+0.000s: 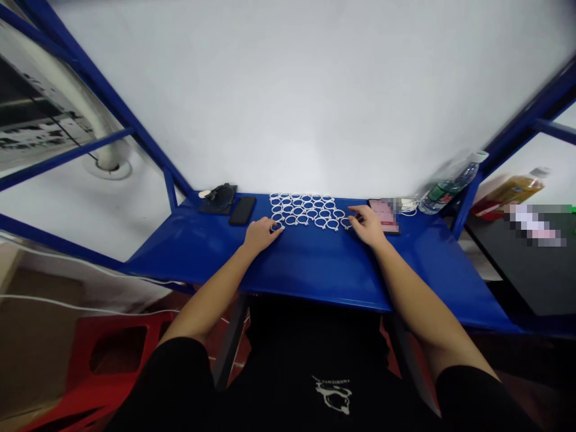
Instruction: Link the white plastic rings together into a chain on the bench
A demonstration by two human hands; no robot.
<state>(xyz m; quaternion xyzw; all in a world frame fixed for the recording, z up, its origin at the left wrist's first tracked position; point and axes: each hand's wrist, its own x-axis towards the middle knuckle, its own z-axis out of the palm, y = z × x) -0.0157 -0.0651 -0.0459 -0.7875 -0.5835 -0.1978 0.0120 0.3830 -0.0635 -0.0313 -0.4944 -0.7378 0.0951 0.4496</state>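
Note:
Rows of white looped rings (311,213), thin and each with a small tab, lie on the blue tabletop (310,264) near the wall. At the front left corner of this group, my left hand (261,235) has its thumb and fingers closed on a white ring (278,228). My right hand (368,226) rests at the group's right edge, thumb and forefinger apart. Its fingertips are beside another white ring (345,223); whether they touch it is hard to see.
Left of the rings lie a black phone (242,210) and a dark pouch-like item (219,198). A lit phone (384,215), a white cable (409,206) and a clear bottle (452,185) are on the right. Blue frame posts (170,191) flank the table.

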